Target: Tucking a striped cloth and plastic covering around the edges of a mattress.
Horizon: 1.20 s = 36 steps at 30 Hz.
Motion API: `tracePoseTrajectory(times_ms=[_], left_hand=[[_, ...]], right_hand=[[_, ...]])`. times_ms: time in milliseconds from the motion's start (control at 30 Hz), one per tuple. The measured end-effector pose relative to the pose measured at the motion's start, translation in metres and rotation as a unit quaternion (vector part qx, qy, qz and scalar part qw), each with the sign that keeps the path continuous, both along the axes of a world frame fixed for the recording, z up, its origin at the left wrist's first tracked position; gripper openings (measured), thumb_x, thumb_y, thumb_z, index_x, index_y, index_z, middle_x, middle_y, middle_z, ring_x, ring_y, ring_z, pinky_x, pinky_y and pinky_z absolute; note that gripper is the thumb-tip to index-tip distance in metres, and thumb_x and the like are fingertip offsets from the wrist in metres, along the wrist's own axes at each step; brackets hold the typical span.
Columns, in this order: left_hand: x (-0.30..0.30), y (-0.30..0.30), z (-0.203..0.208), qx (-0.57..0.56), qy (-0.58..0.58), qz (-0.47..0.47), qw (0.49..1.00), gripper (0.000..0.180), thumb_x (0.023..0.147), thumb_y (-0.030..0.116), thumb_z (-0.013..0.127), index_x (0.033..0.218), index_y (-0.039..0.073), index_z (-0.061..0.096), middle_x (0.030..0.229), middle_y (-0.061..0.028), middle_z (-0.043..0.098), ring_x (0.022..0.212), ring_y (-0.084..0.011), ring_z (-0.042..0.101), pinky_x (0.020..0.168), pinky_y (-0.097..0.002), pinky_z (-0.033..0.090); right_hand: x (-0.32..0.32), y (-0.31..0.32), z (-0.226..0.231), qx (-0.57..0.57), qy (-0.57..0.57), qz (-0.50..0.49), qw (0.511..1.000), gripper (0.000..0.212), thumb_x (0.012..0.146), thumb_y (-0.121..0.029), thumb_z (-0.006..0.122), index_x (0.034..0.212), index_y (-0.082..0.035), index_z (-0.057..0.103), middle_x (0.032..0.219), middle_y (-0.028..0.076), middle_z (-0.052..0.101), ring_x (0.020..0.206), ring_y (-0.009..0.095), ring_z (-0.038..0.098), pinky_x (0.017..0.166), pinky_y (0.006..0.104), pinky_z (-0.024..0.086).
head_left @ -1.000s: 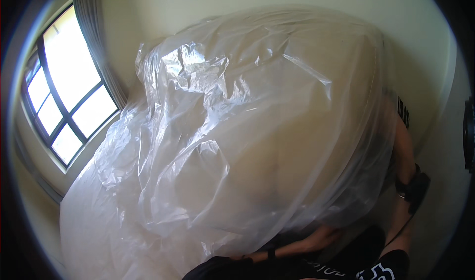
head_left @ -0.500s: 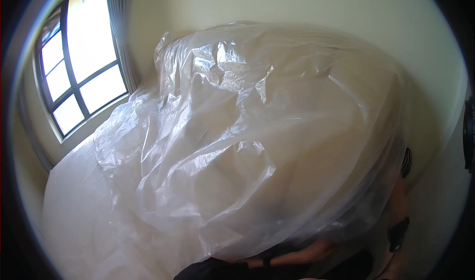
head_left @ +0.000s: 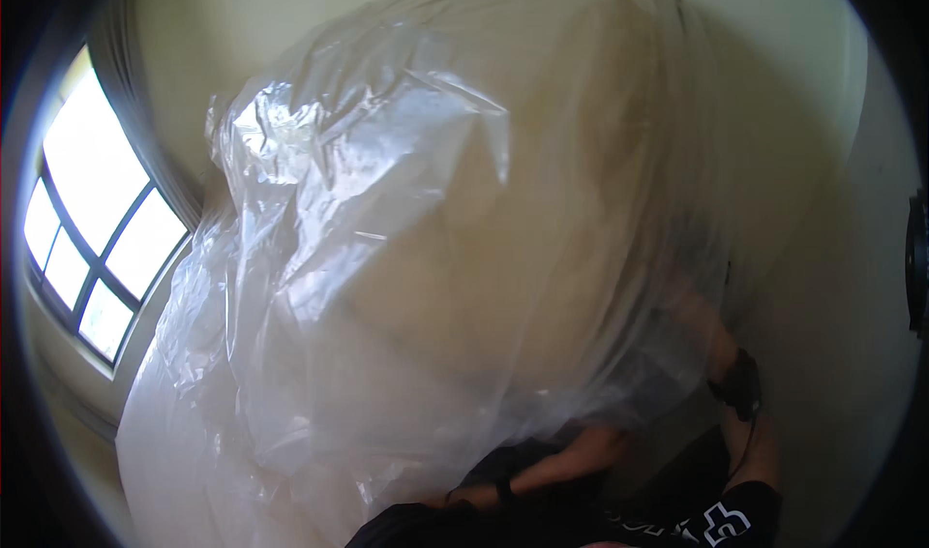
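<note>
A large clear plastic sheet (head_left: 387, 209) billows up in front of me, creased and shiny on its left side. My right arm rises along its right edge, and my right hand (head_left: 677, 291) is only a blurred shape behind the film. Lower down, my left forearm reaches rightward under the sheet's near edge. My left hand (head_left: 614, 441) is partly veiled by the plastic there. The fingers of both hands are hidden, so their grip does not show. A black strapped device (head_left: 740, 385) with a cord sits on my right forearm, and a dark band (head_left: 503, 490) circles my left.
A dark-framed window (head_left: 97, 248) with a grey curtain (head_left: 145, 93) is at the left. Pale walls (head_left: 784, 112) stand behind and to the right of the sheet. At the right rim shows a dark object (head_left: 914, 262). Pale material shows through the lower left plastic.
The sheet has swelled higher and shifted left in the picture. My right arm has risen and come inward, with its hand now behind the film. The view has turned, moving the window left and down.
</note>
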State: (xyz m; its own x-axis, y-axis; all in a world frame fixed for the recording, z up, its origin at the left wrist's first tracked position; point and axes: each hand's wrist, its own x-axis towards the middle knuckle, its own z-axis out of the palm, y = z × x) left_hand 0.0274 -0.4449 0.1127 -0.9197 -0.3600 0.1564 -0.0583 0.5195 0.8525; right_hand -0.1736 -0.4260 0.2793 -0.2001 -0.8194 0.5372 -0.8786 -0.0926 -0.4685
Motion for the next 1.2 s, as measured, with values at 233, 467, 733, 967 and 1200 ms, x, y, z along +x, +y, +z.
tracePoseTrajectory(times_ms=[233,467,733,967,1200], left_hand=[[0.007,0.002,-0.013,-0.043,-0.051,0.024,0.997,0.028,0.077,0.015,0.052,0.100,-0.002,0.055,0.094,-0.0232,0.057,0.089,-0.0389,0.055,0.080,-0.0447,0.043],[-0.005,0.023,0.018,0.003,0.033,0.028,0.999,0.038,0.075,0.026,0.060,0.100,-0.003,0.055,0.092,-0.0230,0.057,0.088,-0.0373,0.056,0.079,-0.0441,0.044],[-0.009,0.028,0.035,0.165,0.057,0.039,0.984,0.065,0.060,0.028,0.071,0.111,-0.004,0.047,0.105,-0.0241,0.055,0.101,-0.0362,0.053,0.085,-0.0412,0.044],[-0.055,0.035,-0.043,0.075,0.197,0.058,0.976,0.050,0.061,0.022,0.066,0.101,-0.005,0.054,0.094,-0.0215,0.060,0.088,-0.0329,0.059,0.076,-0.0385,0.048],[-0.025,0.042,0.010,0.152,0.083,0.141,0.975,0.037,0.063,0.017,0.061,0.092,-0.006,0.057,0.090,-0.0220,0.061,0.085,-0.0347,0.059,0.073,-0.0390,0.049]], right_hand=[[0.003,0.021,-0.051,0.036,-0.037,0.014,0.999,0.038,0.084,-0.007,0.043,0.120,0.006,0.044,0.121,0.019,0.048,0.114,0.029,0.044,0.098,0.0358,0.032],[-0.026,0.072,-0.087,0.078,-0.038,-0.023,0.996,0.039,0.085,-0.007,0.042,0.121,0.006,0.044,0.122,0.019,0.048,0.114,0.029,0.044,0.099,0.0355,0.031],[-0.016,0.093,-0.099,0.140,-0.179,-0.018,0.974,0.037,0.086,-0.008,0.041,0.118,0.008,0.046,0.121,0.020,0.049,0.114,0.030,0.044,0.100,0.0364,0.030],[-0.029,0.109,-0.102,0.215,0.090,-0.094,0.968,0.037,0.088,-0.012,0.041,0.119,0.009,0.045,0.123,0.023,0.046,0.117,0.034,0.041,0.102,0.0383,0.028],[-0.013,0.122,-0.113,0.195,0.154,-0.058,0.967,0.040,0.091,-0.017,0.041,0.123,0.006,0.040,0.127,0.024,0.042,0.121,0.035,0.037,0.104,0.0405,0.025]])
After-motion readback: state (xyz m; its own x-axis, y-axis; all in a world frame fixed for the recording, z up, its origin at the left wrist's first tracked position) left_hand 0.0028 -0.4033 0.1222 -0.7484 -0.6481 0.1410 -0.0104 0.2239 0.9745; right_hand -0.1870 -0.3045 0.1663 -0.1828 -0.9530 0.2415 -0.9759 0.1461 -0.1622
